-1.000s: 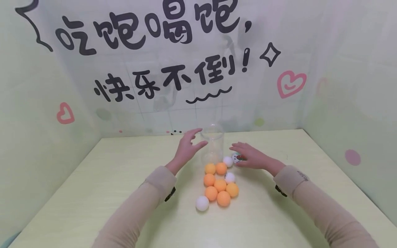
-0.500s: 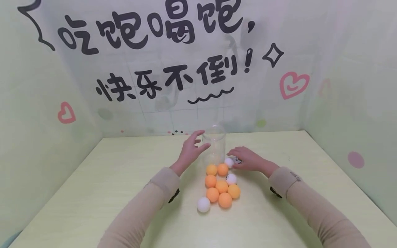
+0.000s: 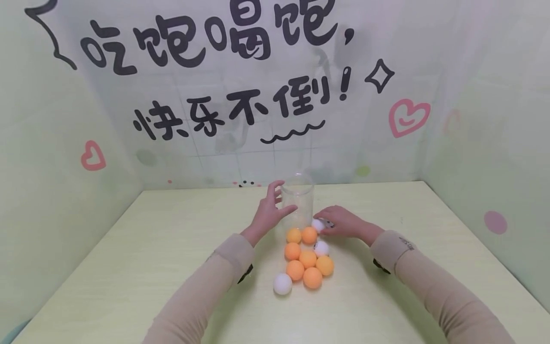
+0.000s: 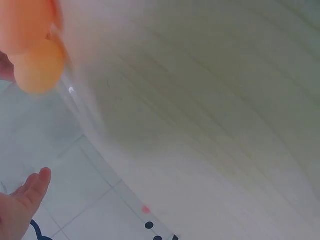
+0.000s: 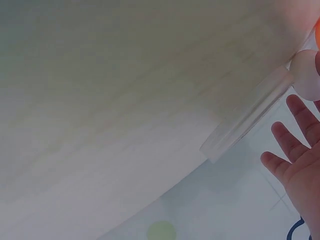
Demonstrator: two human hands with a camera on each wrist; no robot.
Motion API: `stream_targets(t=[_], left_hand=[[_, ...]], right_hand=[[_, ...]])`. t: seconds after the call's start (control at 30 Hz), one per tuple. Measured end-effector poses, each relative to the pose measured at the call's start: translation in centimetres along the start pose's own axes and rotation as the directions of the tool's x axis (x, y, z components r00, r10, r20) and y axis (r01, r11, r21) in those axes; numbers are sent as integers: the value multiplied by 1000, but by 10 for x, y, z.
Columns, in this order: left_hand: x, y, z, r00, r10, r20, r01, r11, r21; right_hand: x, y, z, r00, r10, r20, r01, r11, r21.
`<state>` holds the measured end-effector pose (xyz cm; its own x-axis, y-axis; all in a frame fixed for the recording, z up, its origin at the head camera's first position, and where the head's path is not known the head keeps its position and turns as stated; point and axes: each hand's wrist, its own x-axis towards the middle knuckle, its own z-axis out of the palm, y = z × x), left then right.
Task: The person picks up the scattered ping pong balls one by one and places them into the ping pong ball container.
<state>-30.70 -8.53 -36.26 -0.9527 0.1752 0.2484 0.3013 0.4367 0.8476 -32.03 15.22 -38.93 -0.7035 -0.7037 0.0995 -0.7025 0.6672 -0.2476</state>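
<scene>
An upright clear cylinder stands near the back of the table. My left hand is at its left side, the thumb overlapping its front and the loosely extended fingers by its rim; they also show spread in the left wrist view. Right of the cylinder's base, my right hand pinches a white ping-pong ball between thumb and index finger, the other fingers spread. A printed white ball is partly hidden behind that hand. Several orange ping-pong balls lie grouped in front of the cylinder.
Another white ball lies at the near end of the group, and one more white ball sits on its right side. The pale wooden table meets printed curtains at the back and both sides.
My right hand has moved left over the printed ball to the white ball by the cylinder. My left hand has come closer to the cylinder, its thumb now across the front.
</scene>
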Motion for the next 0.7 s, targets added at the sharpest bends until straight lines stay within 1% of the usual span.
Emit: stream_targets(t=[0.17,0.2,0.3,0.4,0.43,0.53,0.7], left_hand=[[1,0,1,1000,12,-3,-12,1000,9],[1,-1,1,1000,13,-2,-13,1000,10],[3,0,2,1000,0,3,0,1000,11],[4,0,2,1000,-21,13,21,1000,12],[4,0,2,1000,-28,13,28,1000,11],[4,0,2,999,-37,10,37,999,8],[4,0,2,1000,-31,1,31,1000,3]], right_hand=[[1,3,1,999,-35,-4,36,999,35],[2,5,2,998,-65,-16,65,997,31],[2,6,3,996,-82,-21,83,996,30],[2,4,3,999,-49,-17,49,998,35],[2,2,2,1000,-14,-6,15,999,42],[2,0,1,1000,28,-2,-28,999,28],[2,1,-4,999,42,-11,-42,999,-1]])
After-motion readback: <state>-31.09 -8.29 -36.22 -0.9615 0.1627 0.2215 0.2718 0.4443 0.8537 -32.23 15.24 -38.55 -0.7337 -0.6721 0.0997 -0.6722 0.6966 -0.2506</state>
